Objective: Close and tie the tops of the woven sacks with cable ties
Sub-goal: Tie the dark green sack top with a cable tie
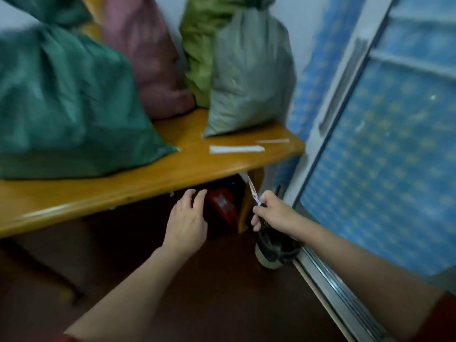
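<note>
Several filled woven sacks stand on a wooden table: a dark green sack at the left, a pink sack behind it, an olive green sack and a grey sack with its top gathered. White cable ties lie in a bundle on the table in front of the grey sack, with a few more cable ties to their right. My right hand grips small scissors, blades pointing up, below the table's right end. My left hand hovers with loose fingers below the table's front edge, holding nothing.
A sliding door with blue patterned glass runs along the right, its metal track on the floor. A dark shoe lies by the track under my right hand. A red box sits under the table. The floor is dark brown.
</note>
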